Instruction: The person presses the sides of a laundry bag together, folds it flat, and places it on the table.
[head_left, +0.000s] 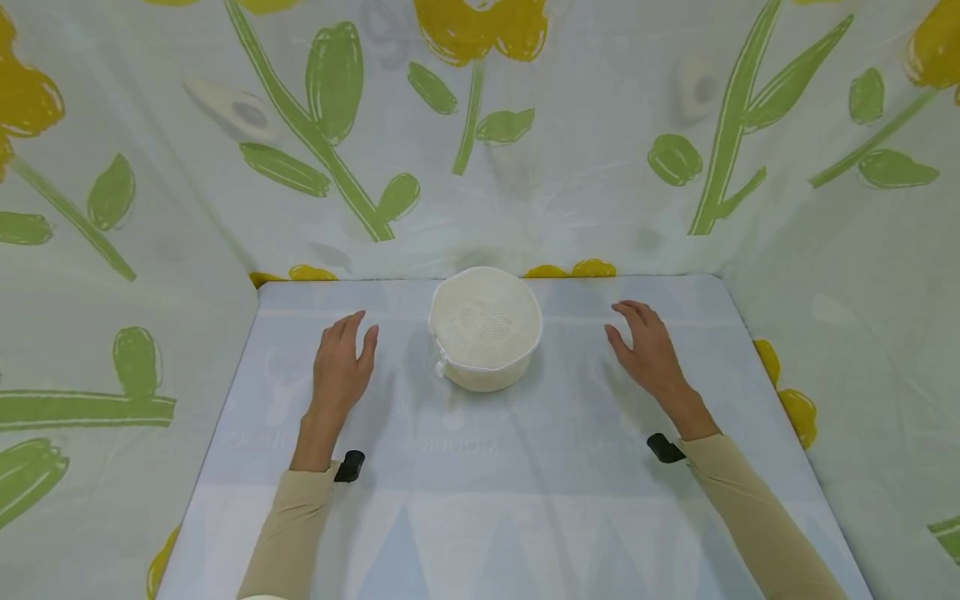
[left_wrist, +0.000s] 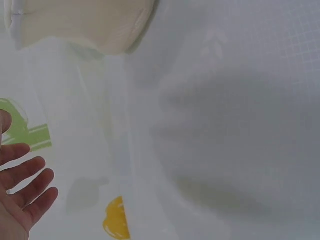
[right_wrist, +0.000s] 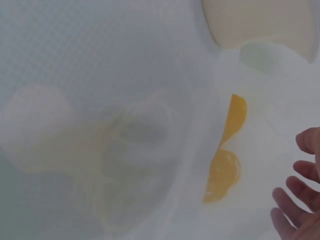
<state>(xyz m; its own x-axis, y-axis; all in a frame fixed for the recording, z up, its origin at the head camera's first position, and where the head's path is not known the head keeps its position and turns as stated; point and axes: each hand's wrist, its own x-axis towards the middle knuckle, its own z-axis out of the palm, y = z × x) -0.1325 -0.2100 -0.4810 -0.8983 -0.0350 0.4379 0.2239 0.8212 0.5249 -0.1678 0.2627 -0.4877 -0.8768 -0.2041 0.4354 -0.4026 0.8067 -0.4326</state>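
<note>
Hands are resting flat on the pale table [head_left: 480, 500], one to each side of a round white mesh basket [head_left: 485, 329] standing upright near the far edge. The left hand [head_left: 341, 367] is lying with fingers loosely spread, holding nothing, basket to its right; the right hand [head_left: 647, 350] is mirroring it, equally empty. Both are sitting apart from the basket, the left perhaps slightly nearer. A flowered curtain [head_left: 525, 125] is hanging behind.

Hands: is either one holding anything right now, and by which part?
Nothing is held. The left hand and right hand are open, fingers spread, on either side of the white mesh basket, apart from it.
</note>
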